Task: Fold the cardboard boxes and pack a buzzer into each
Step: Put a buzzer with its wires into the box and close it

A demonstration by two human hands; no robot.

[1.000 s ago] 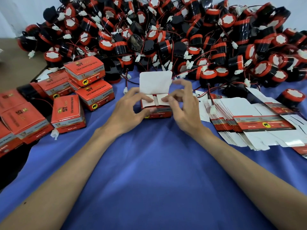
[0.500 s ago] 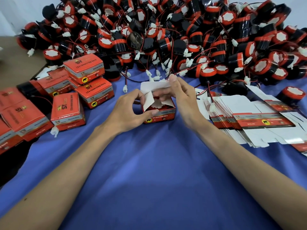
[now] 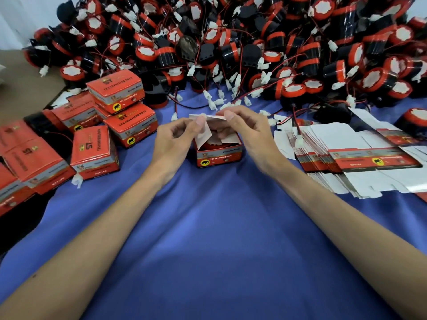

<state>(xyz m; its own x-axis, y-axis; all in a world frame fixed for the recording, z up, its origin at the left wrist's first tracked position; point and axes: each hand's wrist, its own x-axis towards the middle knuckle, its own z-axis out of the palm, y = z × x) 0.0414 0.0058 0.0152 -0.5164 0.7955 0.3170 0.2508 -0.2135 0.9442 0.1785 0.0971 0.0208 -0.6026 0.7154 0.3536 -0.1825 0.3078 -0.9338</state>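
Note:
A small red cardboard box [image 3: 219, 155] stands on the blue cloth at the centre, its top open and a red buzzer [image 3: 213, 144] showing inside. My left hand [image 3: 172, 144] pinches the box's white lid flap [image 3: 204, 132] on the left. My right hand [image 3: 248, 132] pinches the same lid's far edge from the right, fingers curled over the box. The lid is bent down over the opening. A big heap of black and red buzzers [image 3: 231, 47] with white plugs fills the back of the table.
Closed red boxes [image 3: 115, 93] are stacked at the left, several more [image 3: 93, 151] lying beside them. A fanned stack of flat unfolded boxes [image 3: 360, 158] lies at the right. Blue cloth [image 3: 212, 239] covers the table in front of me.
The lid stood upright a second ago with both hands pressing the side flaps down. Both hands have since taken the lid and bent it forward over the opening.

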